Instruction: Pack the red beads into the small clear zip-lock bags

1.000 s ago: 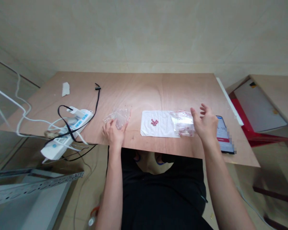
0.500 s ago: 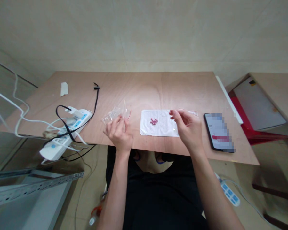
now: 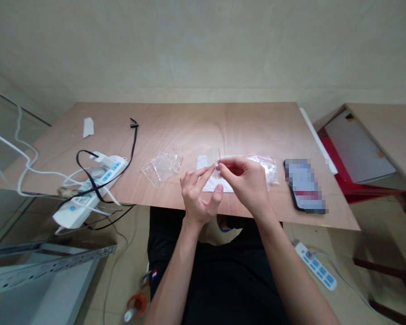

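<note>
My right hand [image 3: 245, 180] is closed in a pinch on a small clear zip bag [image 3: 214, 155] with a red strip, held above the white sheet [image 3: 208, 185]. My left hand [image 3: 200, 192] meets it there, fingers stretched out and their tips touching the bag, with the thumb spread away. To the left lie several clear plastic bags [image 3: 162, 168]. Beside my right hand is another heap of clear bags [image 3: 269, 168] with red strips, partly covered by that hand. The small pink pieces on the sheet are hidden behind my hands.
A phone [image 3: 304, 187] lies at the right of the wooden table [image 3: 189, 122]. On the left are a power strip [image 3: 91, 192] with tangled cables and a white scrap [image 3: 88, 127]. A second power strip [image 3: 314, 266] is on the floor.
My left hand has left the bags on the left and moved right to the sheet. My right hand has moved left and now pinches a bag, uncovering the heap on the right.
</note>
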Demonstrator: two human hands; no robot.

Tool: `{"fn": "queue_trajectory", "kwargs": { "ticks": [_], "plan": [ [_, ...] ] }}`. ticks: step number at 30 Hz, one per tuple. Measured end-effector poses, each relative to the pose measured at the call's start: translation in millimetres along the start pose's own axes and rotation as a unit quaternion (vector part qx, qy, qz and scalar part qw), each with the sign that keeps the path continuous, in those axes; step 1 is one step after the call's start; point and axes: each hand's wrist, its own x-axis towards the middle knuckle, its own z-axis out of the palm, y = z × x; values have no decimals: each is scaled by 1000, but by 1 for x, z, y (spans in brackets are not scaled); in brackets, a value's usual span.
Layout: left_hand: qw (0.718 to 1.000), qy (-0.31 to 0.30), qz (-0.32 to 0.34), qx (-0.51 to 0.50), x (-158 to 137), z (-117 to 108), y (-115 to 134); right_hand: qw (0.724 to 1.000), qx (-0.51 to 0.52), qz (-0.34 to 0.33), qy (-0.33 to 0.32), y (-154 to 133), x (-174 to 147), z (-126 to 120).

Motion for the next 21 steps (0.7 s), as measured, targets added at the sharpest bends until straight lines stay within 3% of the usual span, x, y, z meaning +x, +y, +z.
{"fn": "queue_trajectory", "kwargs": {
  "ticks": [4, 6, 12, 21],
  "plan": [
    [991, 11, -132, -38, 7, 1, 6, 1000, 0, -18, -10, 7, -6, -1],
    [989, 6, -145, -29, 9, 1, 7, 999, -24, -44, -14, 10, -8, -1],
    [998, -18, -53, 31, 9, 0, 6, 971, -182, -158, 1, 19, -8, -2],
    [990, -134, 42, -27, 15, -12, 8, 980, -120, -131, -87, 33, 5, -21]
  ]
}}
